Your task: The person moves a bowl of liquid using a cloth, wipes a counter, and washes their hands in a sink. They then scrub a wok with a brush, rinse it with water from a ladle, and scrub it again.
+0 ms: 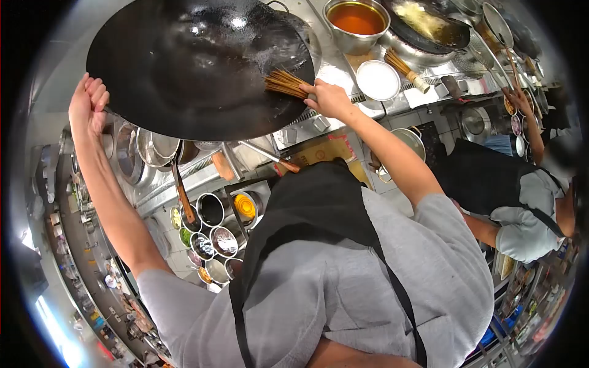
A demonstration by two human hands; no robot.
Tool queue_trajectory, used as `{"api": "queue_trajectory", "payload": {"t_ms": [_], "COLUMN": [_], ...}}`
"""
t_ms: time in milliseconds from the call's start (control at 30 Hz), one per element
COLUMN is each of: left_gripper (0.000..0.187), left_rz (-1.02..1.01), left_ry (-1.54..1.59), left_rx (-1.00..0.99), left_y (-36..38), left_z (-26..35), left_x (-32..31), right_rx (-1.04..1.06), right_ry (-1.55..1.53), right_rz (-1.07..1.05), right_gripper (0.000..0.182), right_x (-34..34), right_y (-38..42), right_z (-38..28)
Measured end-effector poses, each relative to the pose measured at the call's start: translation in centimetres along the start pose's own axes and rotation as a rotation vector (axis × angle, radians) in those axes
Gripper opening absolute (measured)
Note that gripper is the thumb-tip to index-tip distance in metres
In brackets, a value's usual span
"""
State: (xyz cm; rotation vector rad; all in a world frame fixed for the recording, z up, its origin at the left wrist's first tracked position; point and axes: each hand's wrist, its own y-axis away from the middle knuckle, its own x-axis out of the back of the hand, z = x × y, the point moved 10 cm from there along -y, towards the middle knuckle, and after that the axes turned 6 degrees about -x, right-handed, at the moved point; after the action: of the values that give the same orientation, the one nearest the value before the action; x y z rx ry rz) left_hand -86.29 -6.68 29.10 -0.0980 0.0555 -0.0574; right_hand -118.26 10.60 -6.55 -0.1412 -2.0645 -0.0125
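A large black wok (196,80), its inside wet and shiny in places, fills the upper left of the head view. At its left edge my left hand (89,103) is closed, gripping it; the exact part inside the fingers is hidden. My right hand (329,99) is closed round a bamboo wok brush (285,84). The brush's bristles lie over the right side of the wok's inner surface, pointing left. Just right of my right hand stands a round white container (378,80).
Behind are a pot of reddish-brown liquid (358,18) and a second wok (429,24) with food in oil. Another brush (407,70) lies right. Below left stand several seasoning containers (211,210) and a ladle (183,196). A co-worker (521,190) works at the right.
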Motion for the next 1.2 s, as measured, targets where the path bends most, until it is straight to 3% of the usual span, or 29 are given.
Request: {"api": "queue_trajectory", "payload": {"t_ms": [300,467,600,733,833,867,900,1000,1100,1200], "left_gripper": [0.029,0.014,0.037,0.039,0.029,0.015,0.028,0.028,0.030,0.031], "left_rz": [-0.060,-0.088,-0.099,-0.076,-0.047,-0.057,-0.066,-0.007,0.086,0.132], "left_ry": [-0.056,-0.108,-0.103,-0.113,-0.101,-0.110,-0.120,-0.126,-0.123,-0.095], "left_rx": [-0.043,-0.122,-0.158,-0.166,-0.149,-0.118,-0.087,-0.044,0.006,0.078], "left_y": [-0.7,-0.4,0.0,1.0,1.2,1.5,1.9,1.0,-0.9,-2.2], "left_z": [2.8,3.7,4.2,4.1,3.7,3.3,2.8,1.0,-2.2,-6.4], "left_x": [-4.9,-6.3,-6.9,-7.0,-5.9,-5.7,-5.4,-1.1,4.8,10.5], "right_rx": [-0.034,-0.063,-0.055,-0.040,-0.022,0.001,0.023,0.095,-0.216,-0.312], "right_ry": [-0.122,-0.198,-0.210,-0.224,-0.185,-0.125,-0.067,-0.060,-0.093,-0.243], "right_rz": [-0.050,-0.027,-0.025,-0.024,-0.025,-0.025,-0.026,-0.069,0.233,0.418], "right_gripper": [0.046,0.050,0.051,0.052,0.053,0.052,0.051,0.046,0.047,0.050], "right_x": [-1.0,-1.8,-2.5,-2.8,-2.7,-2.8,-3.0,-4.4,-1.8,-0.9], "right_y": [-0.7,-0.7,-0.6,-0.5,-0.4,-0.6,-0.7,-5.3,-5.0,-1.3], "right_z": [0.2,0.6,0.5,0.1,-0.6,-0.8,-1.0,4.4,11.2,11.2]}}
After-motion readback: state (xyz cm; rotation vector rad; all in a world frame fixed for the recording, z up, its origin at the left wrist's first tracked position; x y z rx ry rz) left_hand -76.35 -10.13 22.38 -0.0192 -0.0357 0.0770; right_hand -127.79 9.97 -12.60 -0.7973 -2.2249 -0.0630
